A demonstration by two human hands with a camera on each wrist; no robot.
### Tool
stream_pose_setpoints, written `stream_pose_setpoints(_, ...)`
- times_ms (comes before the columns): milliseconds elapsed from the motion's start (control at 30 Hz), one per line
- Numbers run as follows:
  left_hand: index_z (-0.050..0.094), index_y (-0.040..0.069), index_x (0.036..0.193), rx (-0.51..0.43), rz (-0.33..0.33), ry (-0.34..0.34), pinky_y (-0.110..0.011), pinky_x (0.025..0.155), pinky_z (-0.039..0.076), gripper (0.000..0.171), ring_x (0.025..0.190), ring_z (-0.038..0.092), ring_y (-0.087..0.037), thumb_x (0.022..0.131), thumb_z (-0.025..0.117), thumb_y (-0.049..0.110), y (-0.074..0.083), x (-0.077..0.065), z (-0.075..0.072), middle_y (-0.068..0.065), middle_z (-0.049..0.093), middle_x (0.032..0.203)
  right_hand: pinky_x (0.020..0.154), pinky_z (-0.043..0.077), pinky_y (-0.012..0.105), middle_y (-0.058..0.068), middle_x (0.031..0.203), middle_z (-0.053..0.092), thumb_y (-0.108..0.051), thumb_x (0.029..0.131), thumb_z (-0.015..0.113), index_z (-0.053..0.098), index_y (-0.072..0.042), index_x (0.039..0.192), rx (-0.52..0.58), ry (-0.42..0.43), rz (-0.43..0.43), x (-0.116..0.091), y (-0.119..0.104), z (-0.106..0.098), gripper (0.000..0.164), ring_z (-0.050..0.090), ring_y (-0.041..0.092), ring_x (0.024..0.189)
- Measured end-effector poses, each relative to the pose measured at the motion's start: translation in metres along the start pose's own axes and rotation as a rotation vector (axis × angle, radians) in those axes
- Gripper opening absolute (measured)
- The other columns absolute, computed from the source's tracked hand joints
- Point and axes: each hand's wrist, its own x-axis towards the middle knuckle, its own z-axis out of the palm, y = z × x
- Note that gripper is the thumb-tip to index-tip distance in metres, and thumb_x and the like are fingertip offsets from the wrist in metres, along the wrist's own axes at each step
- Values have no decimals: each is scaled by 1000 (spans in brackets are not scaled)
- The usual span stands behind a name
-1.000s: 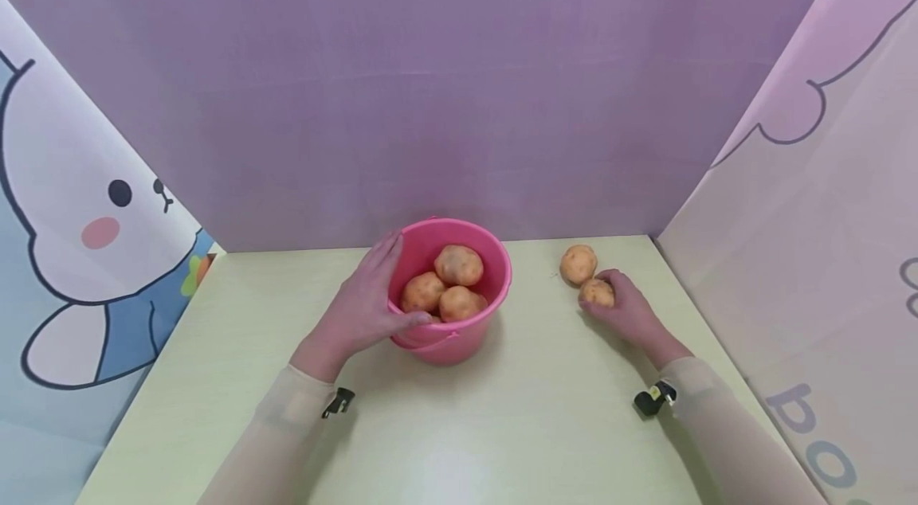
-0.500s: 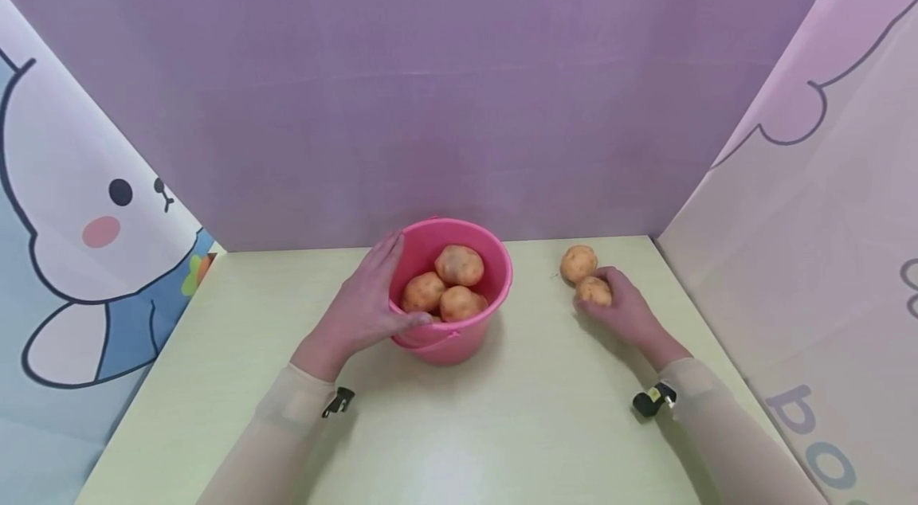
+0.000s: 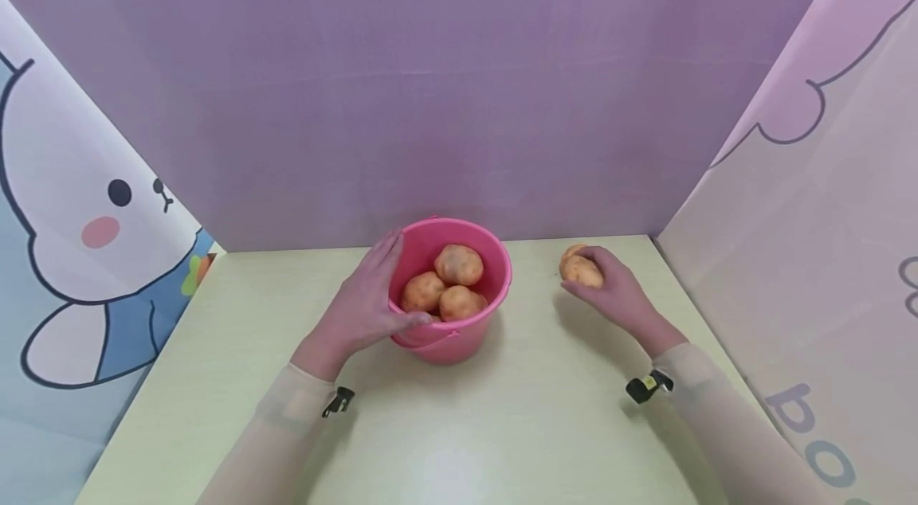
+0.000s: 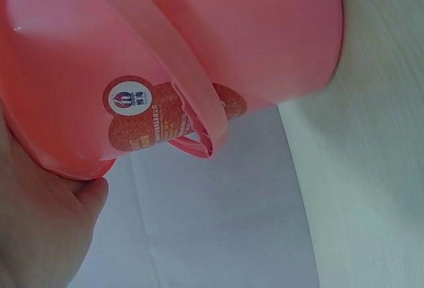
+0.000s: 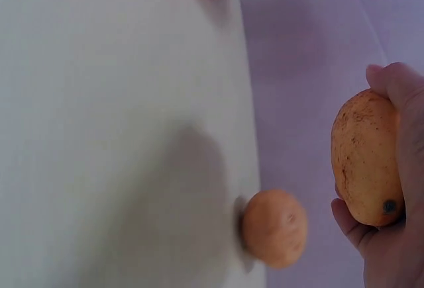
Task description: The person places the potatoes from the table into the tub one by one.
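Observation:
My left hand (image 3: 362, 304) holds the left side of a pink bucket (image 3: 466, 342), its thumb lying along the front of the rim. Several potatoes (image 3: 460, 266) are inside, partly covered by the near wall. Off to the right, my right hand (image 3: 622, 294) grips one potato (image 3: 582, 272) between thumb and fingers. The right wrist view shows this held potato (image 5: 366, 159) raised above the table, with its shadow apart from it. Another potato (image 5: 275, 228) stays on the table behind, mostly covered by the held one in the head view.
The pale table (image 3: 502, 425) is bounded by a purple back panel (image 3: 459, 91) close behind the bucket, and by printed panels on both sides. The bucket's handle (image 4: 199, 102) hangs down against its outer wall.
My right hand has lifted the potato off the table, moving it slightly up and left so that it now overlaps the other potato. My left hand and the bucket have stayed put.

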Motion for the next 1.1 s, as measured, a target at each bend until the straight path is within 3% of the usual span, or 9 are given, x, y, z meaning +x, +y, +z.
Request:
stream_pose_setpoints(433,20,0,175,2,13,15,-63,130,31,142,169,17,-36,80,73,91,-2,0,0,-13,22,183,88,57,43,3,128,70,-34,92,94,68,-16,140,18,-63,-114,22,-53,0,57,65,23,105)
stream_pose_setpoints(800,20,0,175,1,-4,10,-66,127,35,139,169,18,-36,81,77,85,-1,0,1,-12,21,183,89,57,38,3,129,70,-25,91,95,69,-14,140,58,-98,-213,36,-86,-2,57,63,21,109)
stream_pose_setpoints(1100,20,1,175,-10,-2,16,-65,127,35,138,169,18,-36,81,79,83,-1,0,1,-13,22,183,91,59,44,2,130,69,-28,89,97,68,-14,142,74,-159,-267,45,-111,4,62,63,22,111)
